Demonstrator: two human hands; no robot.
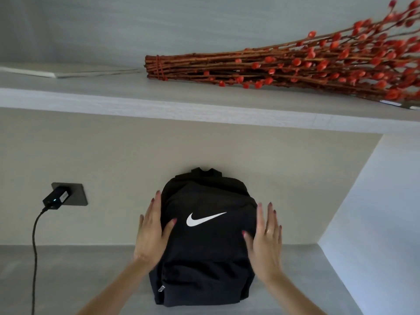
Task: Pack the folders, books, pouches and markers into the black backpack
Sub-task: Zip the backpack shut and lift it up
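The black backpack point(204, 242) with a white swoosh logo stands upright on the grey desk point(79, 276), its back against the beige wall. Its zips look closed. My left hand point(152, 233) lies flat against the backpack's left side, fingers straight, thumb on the front. My right hand point(266, 239) sits at the backpack's right side with straight fingers, thumb touching the front. No folders, books, pouches or markers are in view.
A black charger point(55, 197) is plugged into a wall socket at the left, its cable point(34, 258) hanging down to the desk. Above, a shelf point(181, 105) carries a bundle of red-budded branches point(295, 64) and a flat white book point(68, 71). A white side panel point(375, 223) closes the right.
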